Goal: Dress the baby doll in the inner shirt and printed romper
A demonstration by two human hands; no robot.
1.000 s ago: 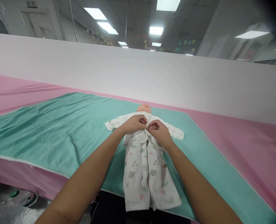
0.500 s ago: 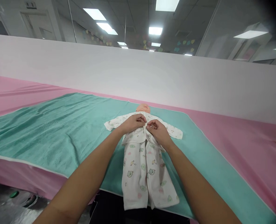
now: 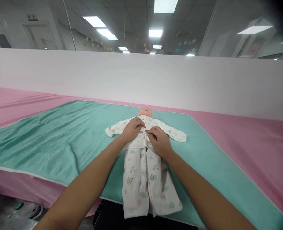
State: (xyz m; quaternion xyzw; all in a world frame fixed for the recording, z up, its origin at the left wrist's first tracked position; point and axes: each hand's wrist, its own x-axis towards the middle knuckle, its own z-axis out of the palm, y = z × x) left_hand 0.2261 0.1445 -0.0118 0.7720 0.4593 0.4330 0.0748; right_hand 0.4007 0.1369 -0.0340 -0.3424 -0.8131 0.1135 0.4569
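Observation:
A baby doll (image 3: 145, 111) lies on its back, its head toward the wall. It wears a white long-sleeved baby shirt (image 3: 177, 133) with small printed figures and matching baby pants (image 3: 136, 179), whose legs point toward me. My left hand (image 3: 133, 128) is closed at the middle of the chest, its fingertips on the shirt's front edge. Just to the right and slightly lower, my right hand (image 3: 160, 140) pinches the shirt front between thumb and index finger. The small fastening between the fingertips is too tiny to make out.
Under the doll is a teal blanket (image 3: 52, 137) with a white border, spread over a pink cover (image 3: 246, 140). A white wall (image 3: 131, 76) with glass above stands behind. At lower left, a clear container with a green part (image 3: 19, 206) is on the floor.
The view has tilted slightly. Both hands remain at the shirt front; the fingertips are a little farther apart, and my right hand lies flatter against the cloth.

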